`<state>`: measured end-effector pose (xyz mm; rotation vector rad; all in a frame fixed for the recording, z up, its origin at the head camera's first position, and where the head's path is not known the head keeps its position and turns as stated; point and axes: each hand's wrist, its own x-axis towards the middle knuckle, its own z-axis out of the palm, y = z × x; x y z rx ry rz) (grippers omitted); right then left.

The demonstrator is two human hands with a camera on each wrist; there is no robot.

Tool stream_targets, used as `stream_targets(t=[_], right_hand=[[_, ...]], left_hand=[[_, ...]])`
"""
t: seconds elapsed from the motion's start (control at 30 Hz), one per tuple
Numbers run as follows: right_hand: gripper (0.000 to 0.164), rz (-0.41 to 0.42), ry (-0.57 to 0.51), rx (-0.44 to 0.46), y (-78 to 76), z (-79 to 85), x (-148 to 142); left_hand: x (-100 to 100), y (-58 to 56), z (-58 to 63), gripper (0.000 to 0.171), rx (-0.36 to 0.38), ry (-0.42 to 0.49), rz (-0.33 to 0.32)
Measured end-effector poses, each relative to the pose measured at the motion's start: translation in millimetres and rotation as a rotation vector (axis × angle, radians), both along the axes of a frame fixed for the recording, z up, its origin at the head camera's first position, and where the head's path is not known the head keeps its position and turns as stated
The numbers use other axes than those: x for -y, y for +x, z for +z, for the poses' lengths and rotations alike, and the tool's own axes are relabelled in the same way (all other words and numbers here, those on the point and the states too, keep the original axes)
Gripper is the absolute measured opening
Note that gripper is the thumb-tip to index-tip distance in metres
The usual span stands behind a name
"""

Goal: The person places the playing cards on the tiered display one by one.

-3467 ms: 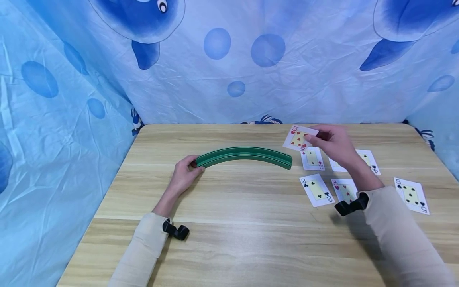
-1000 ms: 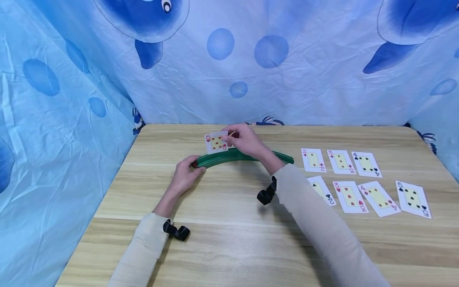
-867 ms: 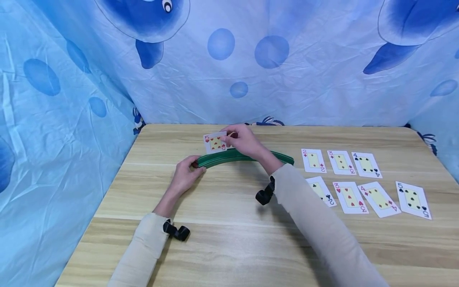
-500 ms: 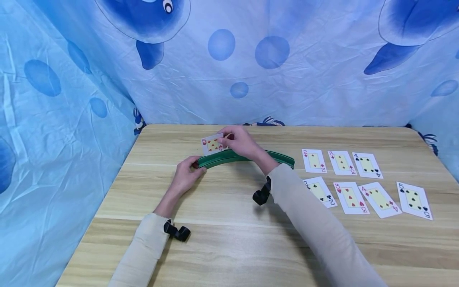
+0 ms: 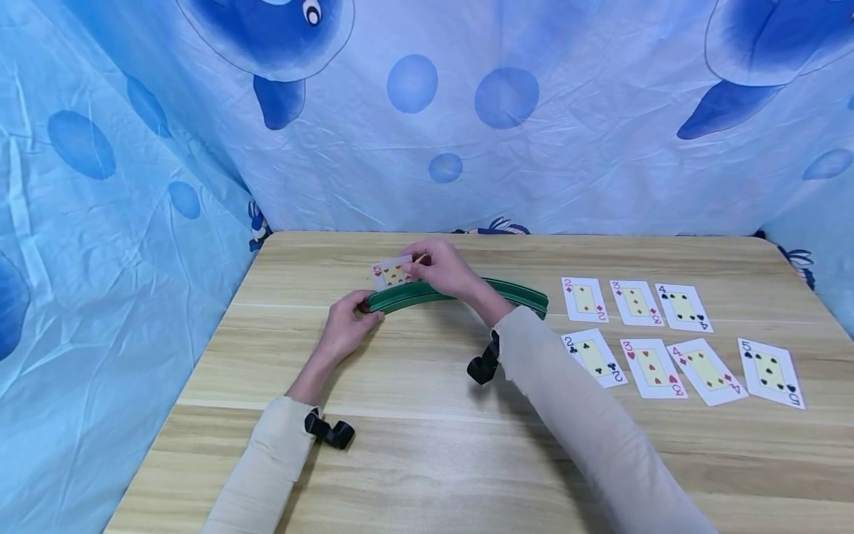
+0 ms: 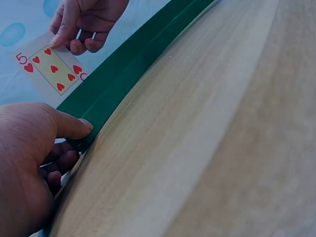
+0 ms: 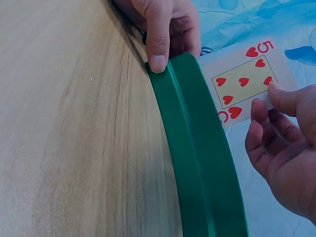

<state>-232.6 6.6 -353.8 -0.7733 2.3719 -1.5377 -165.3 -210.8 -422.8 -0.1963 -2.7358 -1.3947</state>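
A curved green playing card holder stands on the wooden table. My left hand grips its left end, thumb on the front face in the left wrist view. Between thumb and fingers, my right hand pinches a five of hearts playing card by its right side. That card leans upright at the holder's back edge, close to the left end. In the right wrist view the card's lower edge meets the holder's rear rim, and its bottom strip is hidden behind it.
Face-up cards lie in two rows at the right: two of diamonds, three of diamonds and four of spades behind; two of clubs, three of hearts, four of diamonds and five of spades in front. A blue curtain hangs behind the table.
The right hand has carried the five of hearts leftward from above the loose cards to the holder's left part, then lowered it slightly at the rim. The left hand keeps its grip in place.
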Motion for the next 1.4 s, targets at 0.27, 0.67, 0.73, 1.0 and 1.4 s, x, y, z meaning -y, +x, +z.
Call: stream_targets(t=[0.27,0.67,0.73,1.0,1.4], right_hand=[[0.023,0.018,-0.004,0.012,1.3,-3.2,0],[0.035,-0.007,-0.035,0.039,2.9,-6.9,-21],[0.035,-0.009,-0.050,0.040,3.9,-8.5,-27],[0.033,-0.041,-0.094,0.075,10.3,-5.2,-57],[0.032,-0.119,-0.020,0.053,22.3,-3.0,-106]], left_hand=[[-1,0.3,-1.9,0.031,0.000,-0.006,0.002],[-2,0.7,-3.0,0.032,0.001,-0.004,0.016],[-3,0.6,-3.6,0.032,0.003,-0.003,0.015],[-3,0.8,-1.6,0.031,0.002,-0.006,0.010],[-2,0.9,-2.1,0.032,0.010,-0.009,0.015]])
